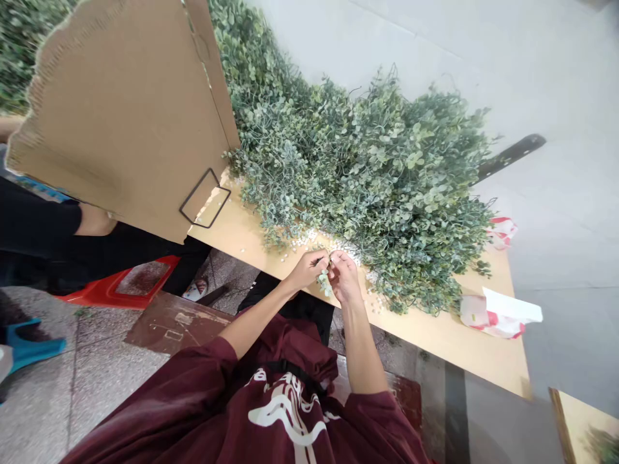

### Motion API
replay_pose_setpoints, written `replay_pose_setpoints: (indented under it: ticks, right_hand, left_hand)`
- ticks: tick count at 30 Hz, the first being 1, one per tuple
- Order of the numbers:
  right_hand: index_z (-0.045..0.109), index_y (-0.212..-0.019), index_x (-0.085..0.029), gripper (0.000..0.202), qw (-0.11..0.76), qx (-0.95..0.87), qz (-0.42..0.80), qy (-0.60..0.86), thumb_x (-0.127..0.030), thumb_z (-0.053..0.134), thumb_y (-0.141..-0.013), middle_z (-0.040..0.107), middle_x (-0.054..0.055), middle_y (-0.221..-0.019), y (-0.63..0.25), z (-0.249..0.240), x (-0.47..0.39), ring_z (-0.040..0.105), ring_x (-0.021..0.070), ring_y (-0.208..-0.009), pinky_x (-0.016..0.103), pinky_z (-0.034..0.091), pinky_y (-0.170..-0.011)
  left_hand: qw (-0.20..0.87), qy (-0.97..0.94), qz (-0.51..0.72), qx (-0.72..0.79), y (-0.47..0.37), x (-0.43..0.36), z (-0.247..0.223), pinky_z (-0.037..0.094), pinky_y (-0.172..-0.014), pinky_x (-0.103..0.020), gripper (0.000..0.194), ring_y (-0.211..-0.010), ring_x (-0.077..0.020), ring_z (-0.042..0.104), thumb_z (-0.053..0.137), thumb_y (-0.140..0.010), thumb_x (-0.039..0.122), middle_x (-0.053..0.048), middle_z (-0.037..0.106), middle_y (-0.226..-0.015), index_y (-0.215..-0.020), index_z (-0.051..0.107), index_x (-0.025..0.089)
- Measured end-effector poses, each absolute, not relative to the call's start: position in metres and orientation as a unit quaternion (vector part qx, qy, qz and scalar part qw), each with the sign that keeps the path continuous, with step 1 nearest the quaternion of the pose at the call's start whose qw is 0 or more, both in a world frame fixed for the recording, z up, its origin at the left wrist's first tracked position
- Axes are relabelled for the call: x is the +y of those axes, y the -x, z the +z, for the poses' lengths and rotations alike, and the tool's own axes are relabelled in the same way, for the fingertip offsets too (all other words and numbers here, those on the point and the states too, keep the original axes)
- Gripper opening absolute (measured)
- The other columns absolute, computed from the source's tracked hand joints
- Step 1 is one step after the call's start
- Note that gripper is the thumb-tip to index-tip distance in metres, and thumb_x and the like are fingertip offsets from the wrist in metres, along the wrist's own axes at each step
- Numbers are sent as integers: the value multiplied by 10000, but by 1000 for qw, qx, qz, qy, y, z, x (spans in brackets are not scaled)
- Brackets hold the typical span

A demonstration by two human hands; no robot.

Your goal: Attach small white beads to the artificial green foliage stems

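My left hand is closed in a pinch at the near edge of the table. It grips a small sprig of green artificial leaves, which hangs down between my hands. Fingers of my right hand are also closed, pinching at the sprig's upper end right beside my left fingertips. The exact spot of contact is partly hidden by the fingers. Just beyond both hands lie many small white bits scattered on the tabletop. A large heap of artificial leafy greenery covers the table behind them.
A big cardboard sheet stands at left, with a thin black rectangular frame near its corner. Another person's arm shows below it, near a red stool. At right, a red-and-white wrapper rests on the wooden table.
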State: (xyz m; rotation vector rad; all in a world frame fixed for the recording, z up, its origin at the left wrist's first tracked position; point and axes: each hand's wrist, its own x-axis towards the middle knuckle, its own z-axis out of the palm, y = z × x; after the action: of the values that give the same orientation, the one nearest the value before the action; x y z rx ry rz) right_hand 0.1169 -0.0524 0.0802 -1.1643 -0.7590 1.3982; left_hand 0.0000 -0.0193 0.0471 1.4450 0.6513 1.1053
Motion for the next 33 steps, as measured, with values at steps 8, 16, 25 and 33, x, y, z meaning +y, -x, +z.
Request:
replay_pose_setpoints:
  ticks: [8,16,25,33]
  right_hand:
    - [533,-711,-210,228,542,-295,630,472,-342,720,-705,429,-77,-562,-121,79,-54,378,55,-423,178,315,-399]
    - [574,-786,-212,214,549,-316,629,450,-367,714,-739,466,-62,-602,-124,75,-54,435,66,-477,185,374,-458]
    - [578,-813,-221,247,623,-379,473,494,-416,712,-740,538,-38,-628,-115,64,-53,481,107,-521,244,425,-520]
    - [631,-804,-189,205,633,-398,418,517,-386,682,-783,567,-14,-637,-110,62,-54,516,123,-543,262,448,-522]
  left_hand:
    - [578,-608,470,274,-2,-21,41,395,-585,-236,353,-594,-109,496,465,-903,393,5,516,-614,-640,470,159]
    - [641,-570,452,245,0,-18,47,422,-535,-221,363,-536,-101,543,480,-896,457,-3,567,-633,-708,510,148]
    - [574,-631,461,245,7,-12,61,404,-619,-233,436,-611,-109,512,454,-911,491,-1,539,-630,-642,500,151]
    - [573,-628,463,251,7,-13,61,382,-609,-239,445,-605,-110,483,440,-915,503,6,511,-635,-646,500,154]
